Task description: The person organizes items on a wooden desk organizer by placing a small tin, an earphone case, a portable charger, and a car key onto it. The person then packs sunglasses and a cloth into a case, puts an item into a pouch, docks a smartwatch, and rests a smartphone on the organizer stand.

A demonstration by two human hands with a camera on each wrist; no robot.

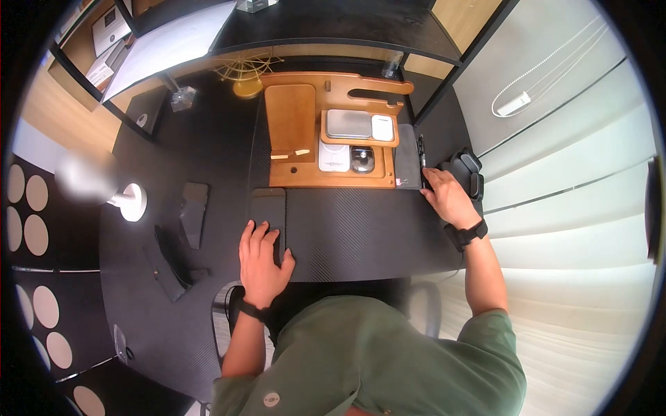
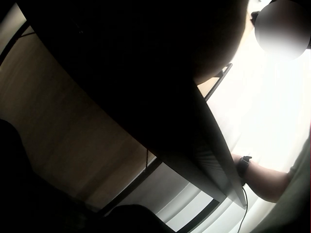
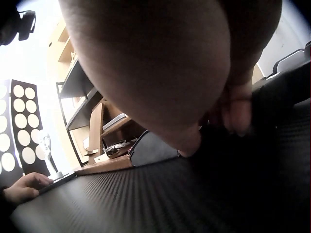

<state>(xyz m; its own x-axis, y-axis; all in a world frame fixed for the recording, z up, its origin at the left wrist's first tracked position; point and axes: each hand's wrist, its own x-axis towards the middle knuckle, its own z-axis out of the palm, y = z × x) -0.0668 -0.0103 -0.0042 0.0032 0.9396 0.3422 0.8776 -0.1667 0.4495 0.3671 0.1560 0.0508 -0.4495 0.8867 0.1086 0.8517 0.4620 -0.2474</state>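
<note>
My left hand (image 1: 265, 260) rests with its fingers spread on a long, flat black slab (image 1: 268, 201) at the front of the desk. At the right side, my right hand (image 1: 449, 201) reaches down to the desk, thumb and fingertips just below a dark pen (image 1: 421, 147). Whether the fingers pinch anything there I cannot tell; shadow hides the gap in the right wrist view. Left of those fingers lies a flat grey case (image 1: 407, 159), its rounded edge showing in the right wrist view. Right of them sit black rounded objects (image 1: 466, 166).
A wooden desk organizer (image 1: 295, 114) holds a silver box (image 1: 349, 123), a white box (image 1: 382, 128) and a black earbud case (image 1: 362, 159). At left are a white lamp (image 1: 133, 202), a dark slab (image 1: 194, 213) and a black folded case (image 1: 168, 263). A black shelf (image 1: 333, 31) overhangs the back.
</note>
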